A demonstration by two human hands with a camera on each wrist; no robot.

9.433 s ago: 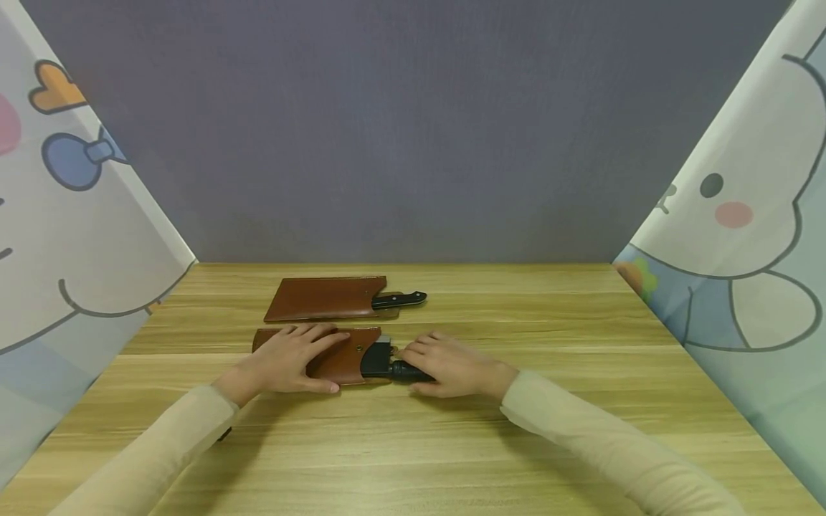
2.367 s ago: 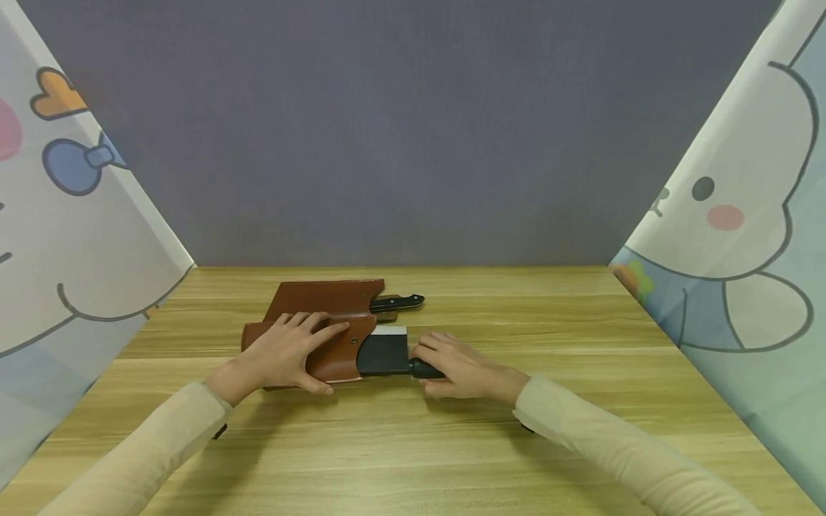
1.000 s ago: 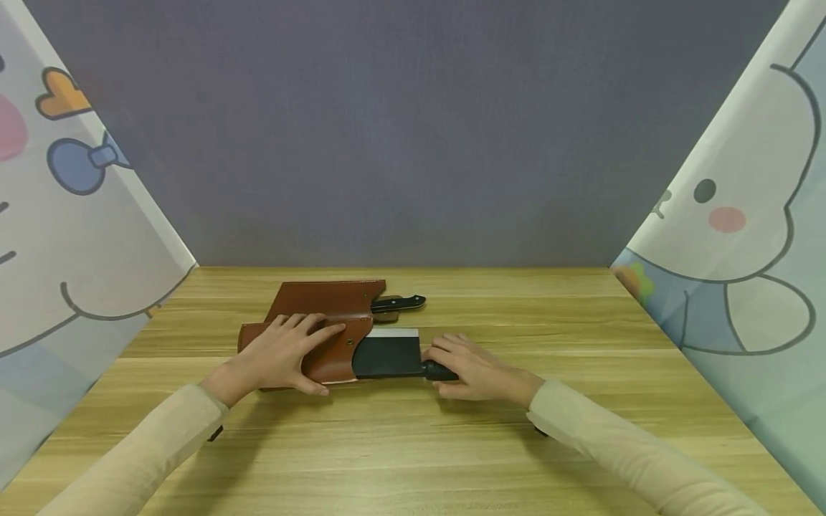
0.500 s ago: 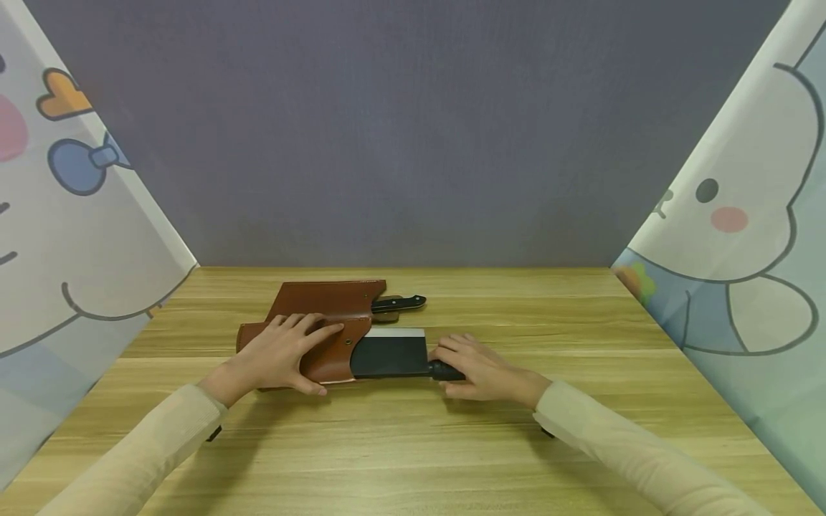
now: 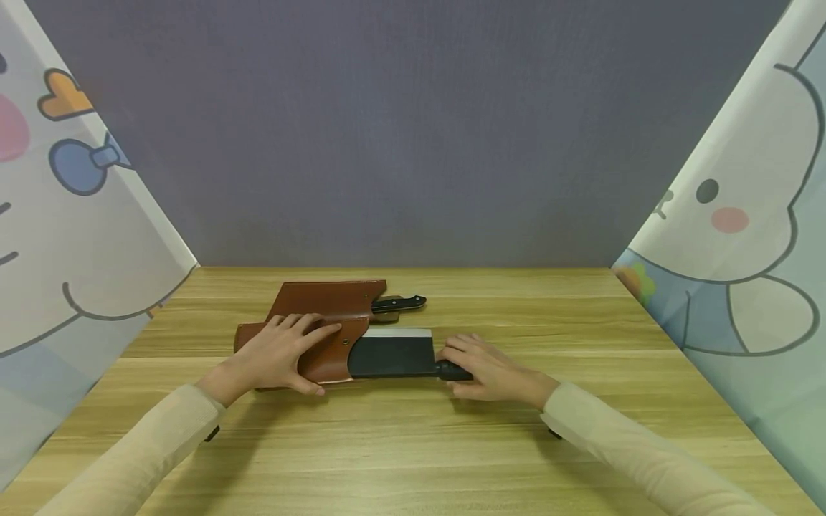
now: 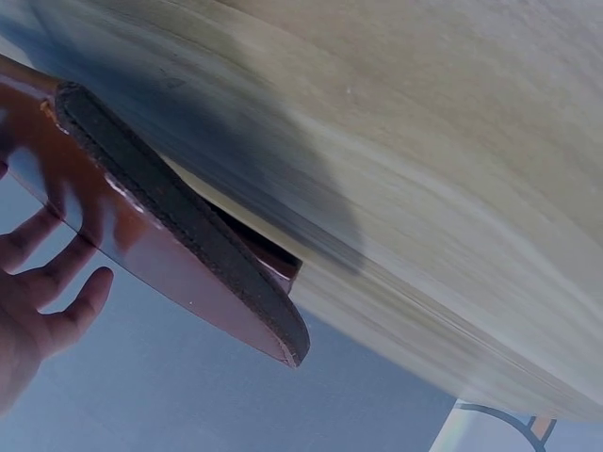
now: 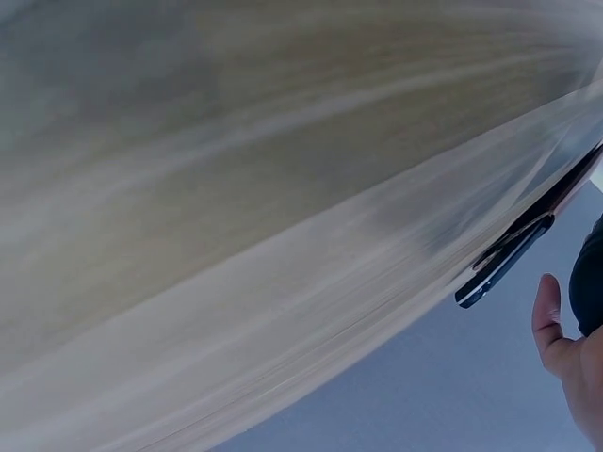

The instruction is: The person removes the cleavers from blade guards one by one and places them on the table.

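A brown leather sheath (image 5: 325,362) lies on the table under my left hand (image 5: 277,355), whose spread fingers rest across its top while the thumb lies along its near edge. Out of the sheath's right end sticks the broad blade of a cleaver (image 5: 393,356), dark with a pale strip along its far edge. My right hand (image 5: 484,369) grips the cleaver's black handle, which is partly covered by the fingers. The blade's left part is hidden in the sheath. In the left wrist view the sheath (image 6: 188,278) shows its rounded closed end beside my fingertips.
Just behind lies a second brown sheath (image 5: 323,297), partly overlapped by the front one, with a black riveted knife handle (image 5: 400,303) sticking out to the right. A grey wall (image 5: 413,143) stands behind the wooden table (image 5: 413,451); printed cartoon panels stand on both sides.
My right hand has drawn the cleaver rightward, baring most of its blade, which was mostly inside the sheath in the oldest frame. My left hand and the sheath have shifted slightly left.
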